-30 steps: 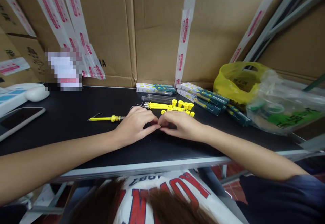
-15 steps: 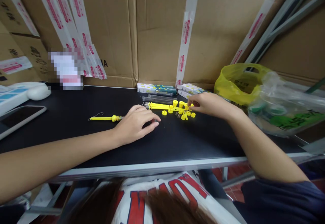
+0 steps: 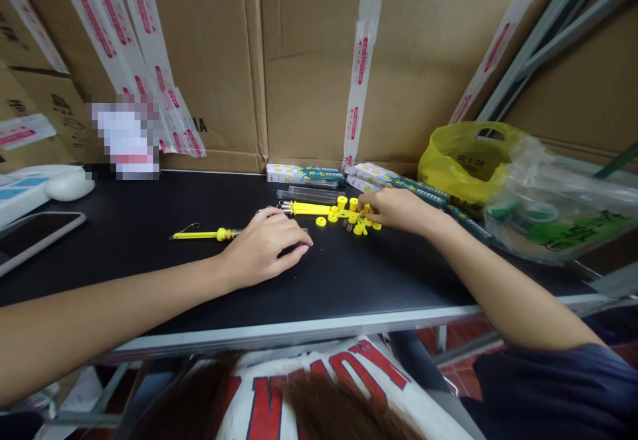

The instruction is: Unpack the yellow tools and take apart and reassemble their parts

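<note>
My left hand (image 3: 268, 248) lies curled on the black tabletop, its fingers over a slim clear-tubed tool (image 3: 222, 234) with a yellow shaft and thin wire hook pointing left. Under the palm the tube is hidden. At the pile of small yellow plastic caps (image 3: 358, 228), my right hand (image 3: 386, 207) has its fingertips pinched on a yellow piece, mostly covered by the fingers. Between the hands lie yellow rods (image 3: 312, 209) with metal ends, a loose yellow ring (image 3: 321, 222) and small metal springs (image 3: 349, 225).
Clear tubes (image 3: 312, 195) and printed narrow boxes (image 3: 305, 173) lie behind the parts. A yellow plastic bag (image 3: 446, 161) and a clear bag (image 3: 563, 227) stand at right. On the left are a phone (image 3: 34, 237) and a white device (image 3: 24, 187). Cardboard (image 3: 309, 94) walls the back.
My right hand has moved slightly left and down into the yellow caps. My left hand stays over the tool; the whole view has shifted a little.
</note>
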A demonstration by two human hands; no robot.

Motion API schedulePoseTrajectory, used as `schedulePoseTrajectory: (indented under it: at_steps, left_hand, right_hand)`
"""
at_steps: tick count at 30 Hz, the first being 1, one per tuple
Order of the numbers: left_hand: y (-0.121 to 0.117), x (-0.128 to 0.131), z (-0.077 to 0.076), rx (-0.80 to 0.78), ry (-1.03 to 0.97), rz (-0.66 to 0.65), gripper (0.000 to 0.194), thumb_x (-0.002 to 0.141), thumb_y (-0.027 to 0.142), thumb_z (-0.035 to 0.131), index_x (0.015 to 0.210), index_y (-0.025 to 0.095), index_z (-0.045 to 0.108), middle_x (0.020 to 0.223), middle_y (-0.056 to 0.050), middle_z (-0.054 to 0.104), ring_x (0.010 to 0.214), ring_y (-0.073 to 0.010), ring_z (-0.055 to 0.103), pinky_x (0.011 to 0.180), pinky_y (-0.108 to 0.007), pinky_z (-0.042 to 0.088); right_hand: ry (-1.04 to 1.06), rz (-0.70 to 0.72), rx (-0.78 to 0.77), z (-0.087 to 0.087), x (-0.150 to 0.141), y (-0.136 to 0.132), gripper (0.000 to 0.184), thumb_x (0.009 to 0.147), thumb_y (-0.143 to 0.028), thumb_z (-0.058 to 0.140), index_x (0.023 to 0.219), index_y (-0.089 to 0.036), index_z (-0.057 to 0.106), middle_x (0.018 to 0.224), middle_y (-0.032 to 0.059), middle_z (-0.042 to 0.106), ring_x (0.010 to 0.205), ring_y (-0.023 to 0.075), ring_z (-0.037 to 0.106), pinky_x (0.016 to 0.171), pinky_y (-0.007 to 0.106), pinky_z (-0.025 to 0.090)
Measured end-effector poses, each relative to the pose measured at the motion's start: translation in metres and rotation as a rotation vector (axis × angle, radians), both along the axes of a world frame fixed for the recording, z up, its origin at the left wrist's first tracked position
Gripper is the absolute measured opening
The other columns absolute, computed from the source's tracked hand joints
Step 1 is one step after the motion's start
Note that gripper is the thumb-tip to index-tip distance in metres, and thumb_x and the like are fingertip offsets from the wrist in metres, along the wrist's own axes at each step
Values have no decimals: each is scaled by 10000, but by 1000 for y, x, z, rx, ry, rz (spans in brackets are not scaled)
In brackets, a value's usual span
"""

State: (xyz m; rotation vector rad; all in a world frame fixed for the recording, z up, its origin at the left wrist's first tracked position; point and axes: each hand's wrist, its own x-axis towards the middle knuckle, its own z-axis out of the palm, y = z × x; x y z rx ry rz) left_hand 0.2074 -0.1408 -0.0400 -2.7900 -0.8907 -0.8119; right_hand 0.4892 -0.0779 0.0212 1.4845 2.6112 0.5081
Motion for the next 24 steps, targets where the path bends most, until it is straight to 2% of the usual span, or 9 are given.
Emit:
schedulePoseTrajectory:
  at_steps: [3, 7, 10, 14, 18, 21, 24]
  left_hand:
    - [1, -2, 4, 78, 50, 3, 216, 946, 299, 442, 1023, 212, 624, 981, -25, 671, 947, -175, 586, 983, -390, 327]
    - [6, -22, 13, 158, 185, 79, 251, 933, 339, 463, 1060, 190, 620, 1020, -69, 643, 924, -208, 588, 827, -344, 420]
    - [12, -49, 15, 143, 239, 156, 312, 923, 414, 471, 1094, 195, 613, 999, -71, 635, 886, -208, 585, 754, -315, 438]
    - [20, -75, 10, 48, 222, 157, 321, 908, 453, 495, 1066, 206, 626, 957, -51, 625, 865, -188, 576, 774, -302, 436]
    - [22, -73, 6, -40, 181, 87, 272, 923, 417, 476, 993, 211, 640, 906, -32, 615, 841, -166, 568, 743, -269, 434]
    - [19, -65, 4, -63, 183, 43, 287, 941, 420, 441, 1004, 211, 628, 917, -34, 615, 849, -164, 569, 736, -260, 435]
    - [16, -61, 4, -118, 168, 46, 292, 950, 426, 417, 1014, 212, 605, 922, -29, 615, 855, -166, 575, 741, -257, 442]
  right_hand:
    - [-6, 16, 4, 1, 0, -2, 234, 819, -233, 529, 1020, -226, 650, 796, 58, 693, 706, 196, 620, 519, 251, 272]
    - [36, 66, 27, 2, -6, -7, 206, 849, -253, 517, 1006, -219, 645, 804, 59, 694, 713, 190, 623, 547, 251, 307]
    - [170, 180, 21, 0, -18, -17, 203, 887, -321, 513, 1012, -220, 637, 883, 58, 700, 757, 186, 625, 597, 254, 358]
    - [332, 361, -36, -13, -43, -35, 277, 911, -416, 504, 1052, -207, 620, 1013, 68, 675, 875, 200, 626, 702, 281, 430]
    - [380, 446, -101, -33, -60, -42, 343, 900, -447, 521, 1127, -201, 596, 1086, 91, 640, 997, 228, 603, 777, 314, 458]
    - [422, 466, -141, -44, -63, -39, 274, 897, -391, 546, 1077, -197, 616, 1034, 81, 633, 935, 207, 603, 761, 303, 458]
    - [505, 452, -194, -47, -61, -34, 229, 897, -368, 549, 1015, -189, 631, 905, 54, 627, 809, 174, 587, 688, 274, 440]
